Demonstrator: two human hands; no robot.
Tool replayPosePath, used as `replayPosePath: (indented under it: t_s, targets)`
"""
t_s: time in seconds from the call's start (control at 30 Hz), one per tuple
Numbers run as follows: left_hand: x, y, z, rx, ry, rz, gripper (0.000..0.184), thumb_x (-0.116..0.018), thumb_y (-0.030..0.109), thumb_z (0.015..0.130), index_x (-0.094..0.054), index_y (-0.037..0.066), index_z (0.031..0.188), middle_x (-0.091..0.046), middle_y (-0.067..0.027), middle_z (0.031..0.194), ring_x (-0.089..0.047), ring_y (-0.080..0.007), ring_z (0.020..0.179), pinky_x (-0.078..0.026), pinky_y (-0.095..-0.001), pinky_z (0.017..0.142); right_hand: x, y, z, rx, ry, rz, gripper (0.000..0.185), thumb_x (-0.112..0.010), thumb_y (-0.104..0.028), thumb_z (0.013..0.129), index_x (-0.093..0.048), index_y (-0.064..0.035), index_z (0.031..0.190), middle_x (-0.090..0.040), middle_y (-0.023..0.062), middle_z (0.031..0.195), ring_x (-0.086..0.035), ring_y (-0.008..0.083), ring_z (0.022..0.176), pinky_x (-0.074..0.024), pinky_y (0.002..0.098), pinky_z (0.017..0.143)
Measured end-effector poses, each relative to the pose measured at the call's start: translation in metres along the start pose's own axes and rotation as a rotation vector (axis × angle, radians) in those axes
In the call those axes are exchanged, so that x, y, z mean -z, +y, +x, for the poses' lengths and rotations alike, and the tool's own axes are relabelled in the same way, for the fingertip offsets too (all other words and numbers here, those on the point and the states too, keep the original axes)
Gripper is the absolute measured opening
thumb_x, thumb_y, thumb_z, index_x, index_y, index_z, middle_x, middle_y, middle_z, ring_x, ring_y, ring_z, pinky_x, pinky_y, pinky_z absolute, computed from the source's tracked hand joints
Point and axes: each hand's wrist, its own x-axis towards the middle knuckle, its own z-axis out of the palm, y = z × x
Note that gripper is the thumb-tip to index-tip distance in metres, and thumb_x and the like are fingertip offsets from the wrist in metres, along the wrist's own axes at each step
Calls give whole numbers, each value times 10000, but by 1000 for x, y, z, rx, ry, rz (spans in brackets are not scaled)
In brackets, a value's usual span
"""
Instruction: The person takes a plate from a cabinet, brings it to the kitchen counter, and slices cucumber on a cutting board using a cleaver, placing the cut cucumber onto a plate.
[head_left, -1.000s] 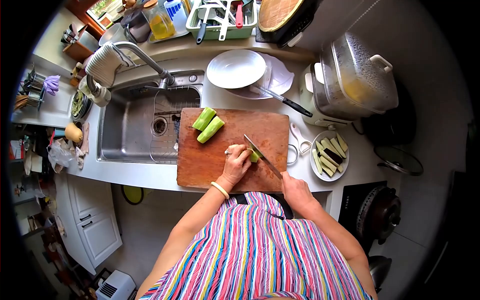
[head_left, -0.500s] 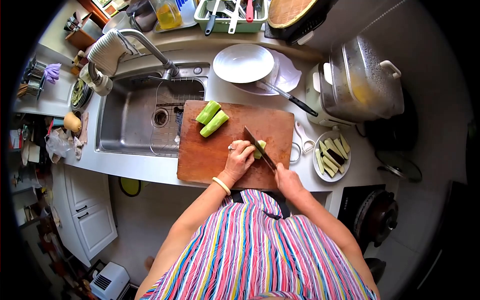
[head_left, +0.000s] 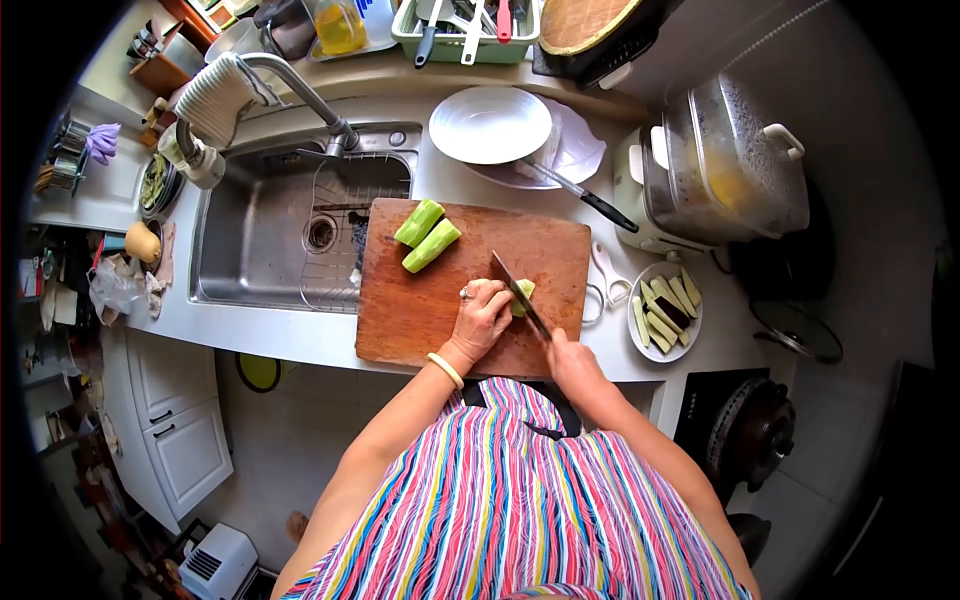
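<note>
My right hand (head_left: 576, 364) grips the handle of a kitchen knife (head_left: 519, 293), its blade slanting across the wooden cutting board (head_left: 420, 310). Fingers curled, my left hand (head_left: 483, 318) presses a pale green peeled vegetable piece (head_left: 524, 290) against the board, right beside the blade. My fingers and the knife hide part of that piece. At the board's upper left lie two longer pieces of peeled green vegetable (head_left: 432, 246), perhaps cucumber or luffa.
Left of the board is a steel sink (head_left: 240, 240) with a wire rack. To the right stand a plate of eggplant strips (head_left: 640, 345), a white peeler (head_left: 606, 265) and a steamer (head_left: 740, 170). Behind the board, a pan (head_left: 490, 125) points its handle rightward.
Both hands and the knife stay in nearly the same place over the board. The whole view has shifted very slightly; the green pieces lie as before.
</note>
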Motion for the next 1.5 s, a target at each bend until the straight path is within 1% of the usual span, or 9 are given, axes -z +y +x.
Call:
replayPosePath:
  t_s: [0.17, 0.3, 0.5, 0.6, 0.73, 1.07, 1.27, 1.37, 1.5]
  targets:
    - [2, 1, -2, -5, 18, 1, 246, -686, -8, 708, -616, 57, 935, -561, -103, 1003, -532, -321, 953, -443, -397, 841, 9, -7, 3, 26, 0, -23, 114, -476, -106, 923, -435, -4, 894, -592, 274, 639, -607, 467, 645, -488, 556, 584]
    - [0, -1, -1, 1, 10, -19, 248, -687, 2, 699, -622, 60, 932, -567, -106, 1012, -533, -322, 953, -443, -398, 836, 44, -33, -10, 22, -62, -53, 86, -464, -68, 906, -434, 8, 881, -589, 281, 643, -607, 474, 657, -485, 562, 598]
    - [1, -2, 0, -14, 23, -15, 261, -691, -4, 692, -618, 58, 935, -567, -106, 1011, -535, -323, 947, -445, -405, 838, 53, -33, -26, -62, -124, -78, 116, -480, -70, 908, -417, 23, 880, -565, 293, 641, -570, 496, 648, -453, 566, 584]
    - [0, -2, -2, -5, 30, -19, 268, -694, -7, 691, -615, 57, 939, -567, -106, 1011, -536, -323, 949, -446, -408, 840, 22, -20, -8, -1, -62, -9, 104, -467, -74, 907, -431, 21, 888, -589, 290, 645, -600, 486, 647, -483, 572, 605]
    - [1, -5, 3, -11, 39, 2, 260, -694, -8, 697, -611, 54, 935, -567, -108, 1009, -535, -324, 953, -450, -410, 837, -5, -9, 8, -21, 20, -28, 133, -470, -108, 924, -430, 19, 910, -578, 288, 616, -594, 488, 631, -480, 577, 598]
    - [0, -4, -2, -3, 13, -22, 259, -695, -7, 698, -615, 54, 937, -565, -105, 1020, -532, -325, 950, -452, -404, 836, 59, -35, -23, -63, -159, -51, 129, -493, -84, 911, -426, 27, 908, -561, 308, 647, -568, 505, 658, -455, 570, 601]
    - [-1, -5, -3, 1, 34, -14, 248, -694, -14, 699, -605, 52, 921, -562, -107, 1013, -531, -323, 960, -450, -398, 838, -7, -9, 9, 7, -4, 16, 124, -475, -99, 915, -438, 18, 895, -583, 298, 645, -595, 493, 654, -476, 575, 602]
    - [0, -4, -2, 11, 44, -28, 242, -694, -13, 701, -601, 51, 916, -562, -107, 1012, -531, -325, 967, -449, -399, 838, 1, -9, 9, 8, 7, 4, 124, -474, -102, 916, -439, 16, 896, -582, 294, 639, -595, 487, 647, -474, 573, 591]
    - [0, -4, -2, 18, 38, -46, 252, -692, -10, 697, -608, 60, 923, -567, -107, 1019, -531, -328, 968, -449, -401, 840, 43, -36, -5, -30, -80, -27, 118, -483, -90, 914, -446, 20, 929, -570, 303, 659, -570, 502, 655, -453, 570, 592]
